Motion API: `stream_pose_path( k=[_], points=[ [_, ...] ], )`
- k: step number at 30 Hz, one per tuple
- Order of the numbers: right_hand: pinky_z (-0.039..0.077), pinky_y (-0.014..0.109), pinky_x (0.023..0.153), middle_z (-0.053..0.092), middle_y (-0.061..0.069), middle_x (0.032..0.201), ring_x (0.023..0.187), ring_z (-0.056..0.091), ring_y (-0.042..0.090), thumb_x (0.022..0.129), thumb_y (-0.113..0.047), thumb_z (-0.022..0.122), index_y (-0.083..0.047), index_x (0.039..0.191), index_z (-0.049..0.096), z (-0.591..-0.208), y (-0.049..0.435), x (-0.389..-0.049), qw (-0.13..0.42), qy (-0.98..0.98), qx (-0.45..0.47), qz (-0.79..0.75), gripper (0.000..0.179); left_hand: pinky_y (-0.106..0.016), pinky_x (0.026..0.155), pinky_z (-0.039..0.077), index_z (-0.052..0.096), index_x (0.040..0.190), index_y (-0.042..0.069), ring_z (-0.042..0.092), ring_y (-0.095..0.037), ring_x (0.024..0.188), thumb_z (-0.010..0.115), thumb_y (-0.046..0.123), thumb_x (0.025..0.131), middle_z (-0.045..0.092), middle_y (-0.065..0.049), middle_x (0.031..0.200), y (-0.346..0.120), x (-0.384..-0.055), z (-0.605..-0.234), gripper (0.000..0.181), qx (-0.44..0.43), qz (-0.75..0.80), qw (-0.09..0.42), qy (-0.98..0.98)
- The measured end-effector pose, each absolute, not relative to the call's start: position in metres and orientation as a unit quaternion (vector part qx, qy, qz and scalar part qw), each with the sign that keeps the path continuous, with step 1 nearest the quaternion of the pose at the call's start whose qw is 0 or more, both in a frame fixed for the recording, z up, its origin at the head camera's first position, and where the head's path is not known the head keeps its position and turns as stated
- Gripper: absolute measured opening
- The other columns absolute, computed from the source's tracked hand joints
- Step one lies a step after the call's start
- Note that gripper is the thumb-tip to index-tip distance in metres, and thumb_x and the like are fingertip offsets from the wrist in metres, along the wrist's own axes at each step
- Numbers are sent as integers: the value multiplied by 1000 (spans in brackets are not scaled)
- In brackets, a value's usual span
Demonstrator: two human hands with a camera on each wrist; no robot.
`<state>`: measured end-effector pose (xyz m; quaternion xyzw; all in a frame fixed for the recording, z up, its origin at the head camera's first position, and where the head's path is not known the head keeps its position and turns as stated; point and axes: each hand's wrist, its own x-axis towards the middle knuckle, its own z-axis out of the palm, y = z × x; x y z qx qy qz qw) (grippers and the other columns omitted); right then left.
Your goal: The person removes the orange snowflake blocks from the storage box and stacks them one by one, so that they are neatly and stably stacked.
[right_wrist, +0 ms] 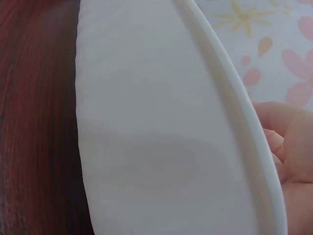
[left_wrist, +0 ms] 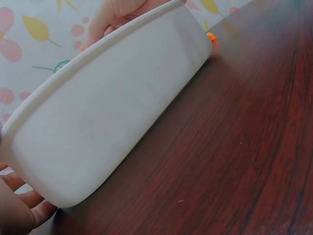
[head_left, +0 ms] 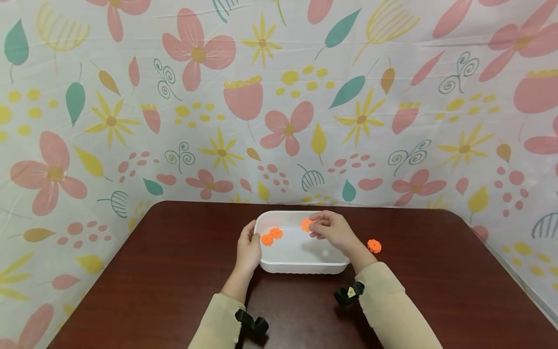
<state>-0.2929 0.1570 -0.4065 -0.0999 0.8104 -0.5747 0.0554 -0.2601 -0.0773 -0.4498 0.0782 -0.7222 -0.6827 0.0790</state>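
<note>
A white rectangular tray (head_left: 301, 265) stands on the dark wooden table (head_left: 174, 271). My left hand (head_left: 248, 249) grips the tray's left rim, thumb over the edge. Two orange gear-shaped pieces (head_left: 271, 236) lie inside the tray at its left. Over the tray's far right part, my right hand (head_left: 332, 230) pinches a third orange gear piece (head_left: 306, 224). One more orange gear (head_left: 374, 245) lies on the table right of the tray. The left wrist view shows the tray's outer wall (left_wrist: 107, 112) and my fingers (left_wrist: 22, 208) under its corner. The right wrist view shows the tray wall (right_wrist: 156, 147) and my right hand (right_wrist: 288, 147).
A flowered cloth (head_left: 279, 97) hangs as a backdrop behind and beside the table. The table's rounded far corners and right edge (head_left: 501, 261) are in view. Bare wood lies left and right of the tray.
</note>
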Motion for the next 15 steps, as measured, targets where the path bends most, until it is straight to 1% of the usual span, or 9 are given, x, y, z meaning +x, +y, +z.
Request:
stream_pose_path(
  k=[4, 9, 15],
  points=[
    [58, 34, 72, 71, 11, 91, 76, 69, 18, 88, -15, 66, 2, 112, 60, -407, 164, -293, 46, 807, -91, -581, 30, -49, 109, 34, 38, 143, 7, 40, -31, 131, 38, 10, 98, 42, -16, 144, -78, -260, -450, 45, 77, -684, 80, -721],
    [58, 33, 73, 71, 8, 88, 75, 69, 14, 88, -15, 66, 2, 116, 58, -407, 172, -290, 36, 799, -69, -596, 33, -49, 108, 35, 38, 143, 6, 42, -31, 129, 38, 11, 98, 44, -16, 142, -78, -260, -450, 45, 74, -680, 82, -724],
    [58, 33, 72, 71, 5, 88, 75, 69, 12, 90, -14, 63, 5, 118, 55, -403, 186, -284, 13, 782, -74, -619, 35, -49, 108, 35, 38, 143, 8, 41, -31, 130, 37, 11, 98, 42, -15, 144, -78, -261, -453, 45, 70, -685, 77, -721]
  ],
)
